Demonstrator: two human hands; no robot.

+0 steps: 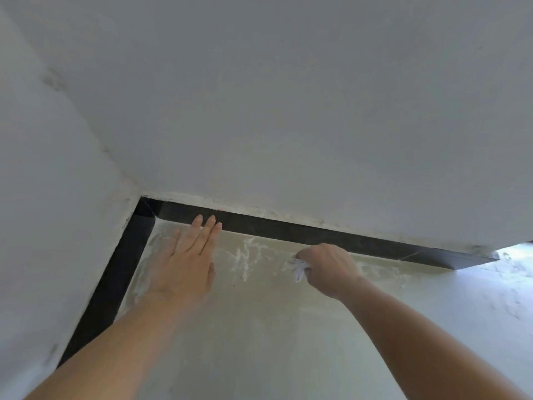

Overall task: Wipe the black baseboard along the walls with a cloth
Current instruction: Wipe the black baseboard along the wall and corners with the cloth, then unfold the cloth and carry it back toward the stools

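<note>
A black baseboard [288, 229] runs along the foot of the far wall, meets the corner at the left and continues down the left wall [115, 284]. My left hand [187, 258] is stretched out flat, its straight fingertips reaching the baseboard near the corner. My right hand [328, 267] grips a crumpled white cloth [300, 268] just below the baseboard, close to the floor. Most of the cloth is hidden inside the fist.
The pale floor [259, 327] carries white dusty smears [248, 255] along the baseboard. Grey-white walls [259, 111] rise on the far side and the left. Bright light falls through an opening [516, 255] at the right, where the baseboard ends.
</note>
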